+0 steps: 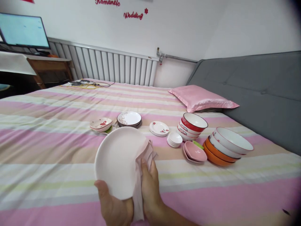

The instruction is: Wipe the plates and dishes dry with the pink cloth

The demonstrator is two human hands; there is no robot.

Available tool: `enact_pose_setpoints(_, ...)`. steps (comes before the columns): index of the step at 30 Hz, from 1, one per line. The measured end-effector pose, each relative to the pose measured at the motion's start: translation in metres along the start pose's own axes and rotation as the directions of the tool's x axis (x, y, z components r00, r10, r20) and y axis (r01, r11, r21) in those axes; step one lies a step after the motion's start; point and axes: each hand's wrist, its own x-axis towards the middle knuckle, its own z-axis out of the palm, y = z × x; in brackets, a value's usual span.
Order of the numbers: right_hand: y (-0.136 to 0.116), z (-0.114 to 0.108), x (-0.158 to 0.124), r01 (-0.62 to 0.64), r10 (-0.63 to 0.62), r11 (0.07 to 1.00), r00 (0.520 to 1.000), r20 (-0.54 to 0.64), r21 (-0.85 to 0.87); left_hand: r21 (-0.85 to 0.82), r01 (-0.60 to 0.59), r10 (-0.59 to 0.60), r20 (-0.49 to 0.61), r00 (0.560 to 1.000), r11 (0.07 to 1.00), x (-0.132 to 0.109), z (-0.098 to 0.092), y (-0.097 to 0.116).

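Observation:
A plain white plate point(115, 163) is held up, tilted, above the bed in the middle of the view. My left hand point(115, 204) grips its lower edge, thumb at the left side and the other fingers hidden beneath. Against the plate's right edge my right hand point(149, 182) presses a pale pink cloth point(139, 175), which folds over the rim and hangs down between the hands. Just beyond the plate are a stack of brown-rimmed plates point(129, 118) and small patterned dishes point(101, 124), partly covered by it.
Small flowered plates point(159, 128), tiny white dishes point(174, 138), pink dishes point(195, 152), red-and-white bowls point(194, 122) and orange and white bowls point(218, 153) stand stacked on the striped bedspread point(70, 150). Behind lie a pink pillow point(202, 95) and cables point(89, 83).

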Motion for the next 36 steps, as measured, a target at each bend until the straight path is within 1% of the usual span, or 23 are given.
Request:
enact_pose_setpoints(1, -0.005, -0.005, 0.007, -0.059, 0.063, 0.997, 0.995, -0.080, 0.054, 0.009, 0.021, -0.021, 0.020, 1.000, 1.000, 0.000, 0.000, -0.001)
enact_pose_setpoints(2, -0.010, -0.012, 0.016, -0.109, 0.122, 0.989, 0.982, -0.142, 0.098, 0.014, 0.040, -0.041, 0.064, 0.997, 0.999, 0.002, -0.001, -0.001)
enact_pose_setpoints(3, -0.016, -0.020, 0.026, -0.123, 0.149, 0.983, 0.968, -0.200, 0.138, 0.018, 0.058, -0.060, 0.125, 0.990, 0.998, 0.005, -0.001, 0.000)
enact_pose_setpoints(5, -0.028, -0.040, 0.046, -0.071, 0.106, 0.986, 0.966, -0.235, 0.150, 0.046, 0.103, -0.112, 0.265, 0.958, 0.994, 0.012, 0.000, 0.008)
enact_pose_setpoints(6, -0.034, -0.050, 0.055, -0.018, 0.051, 0.991, 0.967, -0.250, 0.132, 0.088, 0.131, -0.152, 0.307, 0.939, 0.987, 0.016, 0.000, 0.014)
enact_pose_setpoints(8, -0.044, -0.070, 0.069, 0.072, -0.061, 0.997, 0.968, -0.243, 0.036, 0.214, 0.143, -0.211, 0.341, 0.916, 0.966, 0.024, 0.000, 0.024)
enact_pose_setpoints(10, -0.053, -0.087, 0.074, 0.136, -0.141, 0.989, 0.984, -0.110, -0.049, 0.360, 0.080, -0.215, 0.353, 0.911, 0.930, 0.028, -0.001, 0.030)
enact_pose_setpoints(11, -0.056, -0.093, 0.075, 0.157, -0.159, 0.985, 0.987, -0.024, -0.072, 0.427, 0.034, -0.206, 0.363, 0.909, 0.904, 0.028, -0.002, 0.032)
enact_pose_setpoints(13, -0.061, -0.100, 0.074, 0.175, -0.156, 0.978, 0.975, 0.158, -0.116, 0.535, -0.027, -0.212, 0.379, 0.901, 0.844, 0.025, -0.002, 0.032)
enact_pose_setpoints(15, -0.062, -0.102, 0.070, 0.169, -0.110, 0.970, 0.946, 0.306, -0.175, 0.632, -0.006, -0.275, 0.346, 0.897, 0.775, 0.019, -0.001, 0.031)
enact_pose_setpoints(17, -0.060, -0.100, 0.068, 0.157, -0.062, 0.963, 0.920, 0.388, -0.218, 0.720, 0.054, -0.338, 0.257, 0.905, 0.692, 0.015, 0.001, 0.029)
enact_pose_setpoints(19, -0.056, -0.095, 0.066, 0.149, -0.042, 0.963, 0.907, 0.419, -0.226, 0.770, 0.088, -0.335, 0.169, 0.927, 0.632, 0.014, 0.001, 0.028)
enact_pose_setpoints(21, -0.053, -0.090, 0.065, 0.149, -0.048, 0.965, 0.909, 0.414, -0.216, 0.769, 0.090, -0.286, 0.124, 0.950, 0.633, 0.017, 0.000, 0.027)
enact_pose_setpoints(23, -0.052, -0.087, 0.064, 0.152, -0.065, 0.968, 0.920, 0.385, -0.200, 0.735, 0.081, -0.229, 0.103, 0.968, 0.673, 0.021, -0.002, 0.026)
enact_pose_setpoints(26, -0.051, -0.082, 0.064, 0.142, -0.084, 0.976, 0.945, 0.317, -0.164, 0.659, 0.103, -0.196, 0.068, 0.978, 0.745, 0.026, -0.005, 0.024)
enact_pose_setpoints(30, -0.047, -0.071, 0.063, 0.108, -0.096, 0.993, 0.975, 0.201, -0.049, 0.573, 0.128, -0.127, -0.043, 0.991, 0.809, 0.029, -0.006, 0.024)
enact_pose_setpoints(34, -0.037, -0.052, 0.057, 0.039, -0.046, 0.993, 0.997, 0.063, 0.111, 0.481, 0.105, -0.048, -0.129, 0.990, 0.870, 0.029, -0.004, 0.026)
enact_pose_setpoints(36, -0.031, -0.041, 0.051, 0.010, -0.007, 0.988, 1.000, -0.024, 0.154, 0.425, 0.079, -0.014, -0.153, 0.988, 0.902, 0.029, -0.003, 0.027)
